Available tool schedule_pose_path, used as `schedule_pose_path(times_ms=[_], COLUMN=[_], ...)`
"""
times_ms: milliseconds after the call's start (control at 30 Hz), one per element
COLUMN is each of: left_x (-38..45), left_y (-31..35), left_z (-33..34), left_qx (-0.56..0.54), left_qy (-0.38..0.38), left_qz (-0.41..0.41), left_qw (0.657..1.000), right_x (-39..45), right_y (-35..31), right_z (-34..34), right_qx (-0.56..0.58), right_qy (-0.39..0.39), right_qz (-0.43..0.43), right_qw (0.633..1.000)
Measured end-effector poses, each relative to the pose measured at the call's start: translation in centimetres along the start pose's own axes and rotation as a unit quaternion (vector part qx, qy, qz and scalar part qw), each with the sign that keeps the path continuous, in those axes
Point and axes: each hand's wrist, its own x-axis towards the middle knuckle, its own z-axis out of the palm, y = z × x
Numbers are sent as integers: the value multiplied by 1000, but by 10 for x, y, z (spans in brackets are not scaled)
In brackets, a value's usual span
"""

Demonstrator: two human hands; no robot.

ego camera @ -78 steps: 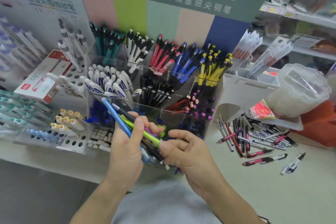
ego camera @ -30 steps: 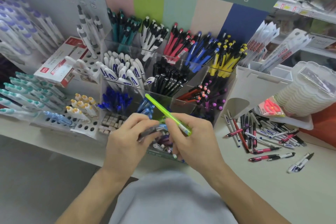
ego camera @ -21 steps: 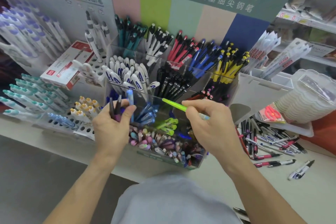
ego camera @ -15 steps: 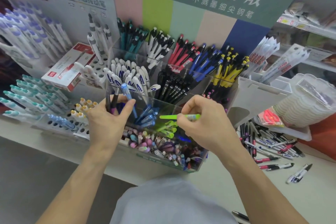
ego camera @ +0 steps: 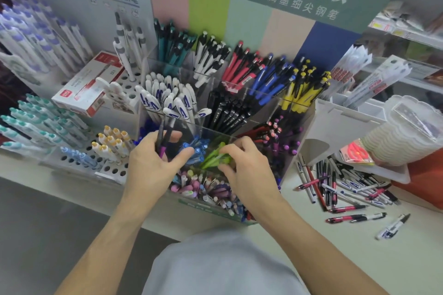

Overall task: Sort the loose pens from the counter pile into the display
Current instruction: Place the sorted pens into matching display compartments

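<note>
A clear acrylic pen display [ego camera: 298, 112] holds pens sorted by colour in tiered compartments. My left hand [ego camera: 153, 165] grips a few dark pens [ego camera: 164, 136], one with a purple end, above the display's front left. My right hand [ego camera: 244, 167] rests its fingers on the green pens [ego camera: 212, 157] in a middle front compartment; whether it still grips one I cannot tell. Light blue pens [ego camera: 195, 147] stand between my two hands. The loose pile of pens [ego camera: 340, 182] lies on the counter to the right of the display.
A pegboard rack [ego camera: 107, 167] with white and teal pens stands at the left, with a red and white box [ego camera: 88, 84] on it. A stack of white trays [ego camera: 405, 132] sits at the right. Stray pens [ego camera: 357, 217] lie on the pale counter [ego camera: 359, 258].
My right hand has lowered the green pen into the compartment with the other green pens. My left hand has stayed at the display's front left with its few pens.
</note>
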Motion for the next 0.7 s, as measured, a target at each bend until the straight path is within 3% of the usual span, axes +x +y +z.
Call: schedule_pose_path(times_ms=[100,200,267,367,467,567,633,700], left_x=[-6,-18,-25,-31,-33,-36,-39,-41], left_y=[10,26,33,35,35,37,40,44], left_z=[1,5,7,12,20,27,30,33], left_qx=[-170,-432,-500,-512,-521,-523,-510,-466], left_qy=[-23,-113,-144,-150,-131,-113,-115,-128], left_qz=[-94,-202,-209,-194,-174,-140,-124,-109], left_qw=[981,872,828,823,825,833,843,869], right_x=[11,2,-14,-33,-40,-40,-37,-33], right_y=[6,-1,-12,-28,-29,-24,-22,-19], right_z=[8,4,-4,-18,-23,-30,-37,-43], right_qx=[19,89,186,353,423,541,614,643], right_qy=[77,127,150,28,-110,-140,-176,-190], right_qz=[-41,-60,-39,53,144,236,252,242], right_qw=[996,986,970,934,888,795,727,701])
